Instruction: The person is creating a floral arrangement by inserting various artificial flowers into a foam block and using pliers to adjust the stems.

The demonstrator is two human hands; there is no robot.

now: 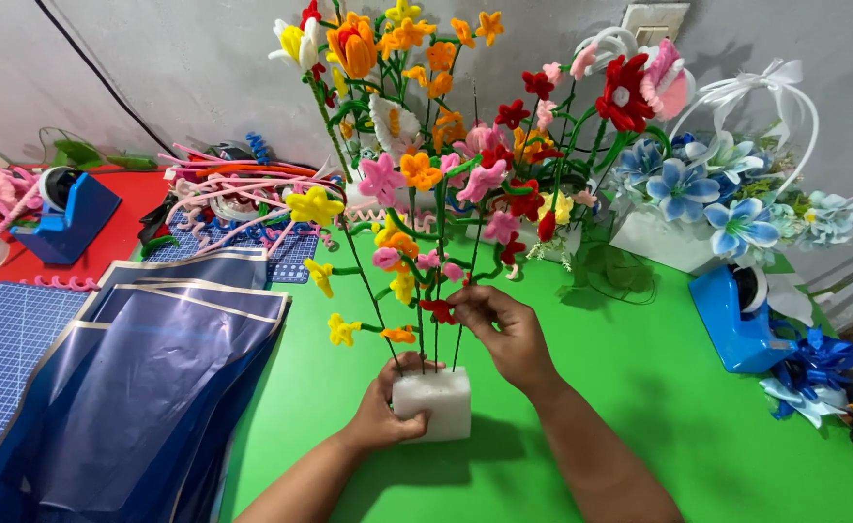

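Observation:
A white foam block (438, 399) stands on the green table (659, 387). Several pipe-cleaner flower stems (417, 174) in yellow, orange, pink and red rise from it. My left hand (386, 407) grips the block's left side. A little above the block, my right hand (504, 329) pinches a thin green stem near a small red flower (438, 310).
Dark blue wrapping sheets (146, 387) lie at the left over a blue cutting mat (10, 339). Blue tape dispensers (736, 324) stand at right and far left (68, 213). A white basket of blue flowers (717, 203) sits at back right, loose pipe cleaners (243, 184) behind.

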